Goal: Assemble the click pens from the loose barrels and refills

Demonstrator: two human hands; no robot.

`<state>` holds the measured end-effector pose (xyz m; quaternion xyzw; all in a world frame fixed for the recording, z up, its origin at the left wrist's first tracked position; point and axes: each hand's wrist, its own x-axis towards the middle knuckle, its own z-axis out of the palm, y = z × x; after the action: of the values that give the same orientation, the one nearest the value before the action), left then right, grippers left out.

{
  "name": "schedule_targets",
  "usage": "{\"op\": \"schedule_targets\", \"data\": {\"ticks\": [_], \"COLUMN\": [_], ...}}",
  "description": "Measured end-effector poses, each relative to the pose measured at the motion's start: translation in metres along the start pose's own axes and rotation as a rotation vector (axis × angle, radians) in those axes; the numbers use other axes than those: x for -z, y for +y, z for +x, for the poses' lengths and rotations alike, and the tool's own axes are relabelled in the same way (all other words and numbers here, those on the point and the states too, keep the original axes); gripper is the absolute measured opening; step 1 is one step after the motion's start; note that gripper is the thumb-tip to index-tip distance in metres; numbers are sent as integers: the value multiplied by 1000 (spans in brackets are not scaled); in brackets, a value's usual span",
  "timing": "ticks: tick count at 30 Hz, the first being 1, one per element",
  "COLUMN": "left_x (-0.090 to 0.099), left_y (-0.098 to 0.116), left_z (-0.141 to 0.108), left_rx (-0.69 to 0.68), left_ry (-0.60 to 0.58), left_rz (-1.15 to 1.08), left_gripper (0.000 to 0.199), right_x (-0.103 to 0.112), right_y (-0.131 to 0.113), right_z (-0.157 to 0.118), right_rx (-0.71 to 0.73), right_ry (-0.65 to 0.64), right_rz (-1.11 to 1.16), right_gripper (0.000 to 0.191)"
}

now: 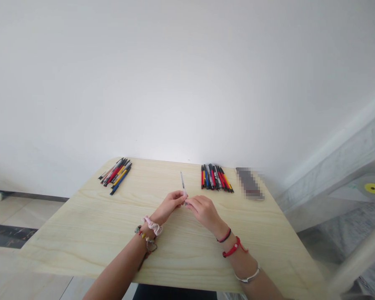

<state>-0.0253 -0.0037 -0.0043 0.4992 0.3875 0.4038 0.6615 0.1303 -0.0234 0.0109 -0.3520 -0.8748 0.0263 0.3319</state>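
Observation:
A slim, pale pen [183,183] points up and away from me over the middle of the table, its tip toward the wall. My left hand [172,203] pinches its lower part, fingers closed. At the pen's near end, my right hand [203,209] is also closed, with thumb and fingertips pinched on it. Whether a small separate part sits between the right fingertips is hidden. Beyond the right hand lies a row of pens [215,177] with red, yellow, blue, black and clear barrels. A looser pile of similar pens [117,173] rests at the far left.
The light wooden table [112,233] meets a white wall [187,83] at its back edge. A blurred dark flat object [250,183] lies at the far right corner. Right of the table, a yellow-centred round item [374,188] is partly visible near a pale bar [359,266].

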Motion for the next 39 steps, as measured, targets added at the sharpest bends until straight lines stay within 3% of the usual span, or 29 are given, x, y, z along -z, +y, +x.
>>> {"op": "schedule_targets", "data": {"ticks": [4,7,10,14,18,20,25,29,33,35,39], "left_x": [1,-2,-5,-1,15,25,58,91,120,129,137], "left_y": [2,4,5,4,2,1,9,27,37,37,32], "left_z": [0,0,0,3,9,11,9,-4,-20,-24,-24], "left_rx": [-21,-50,-85,-109,-158,-211,-194,11,285,373,427], "left_ry": [34,83,113,175,330,403,601,859,1051,1067,978], "left_rz": [25,79,137,242,402,520,998,1356,1455,1469,1496], "left_gripper": [34,33,32,33,32,29,27,34,37,37,37], "right_x": [-1,-2,-6,0,25,37,43,37,35,36,36], "right_y": [2,3,1,8,38,56,78,76,73,73,74], "right_z": [0,1,3,5,3,1,-4,-6,-6,-6,-9], "right_rx": [-92,-253,-442,-593,-721,-762,-830,-871,-865,-853,-841], "right_ry": [-4,-3,46,153,340,304,24,-93,-153,-155,-114], "right_rz": [167,350,463,504,186,-55,-436,-552,-563,-551,-538], "right_gripper": [15,14,6,7,15,16,18,19,19,19,18]}}
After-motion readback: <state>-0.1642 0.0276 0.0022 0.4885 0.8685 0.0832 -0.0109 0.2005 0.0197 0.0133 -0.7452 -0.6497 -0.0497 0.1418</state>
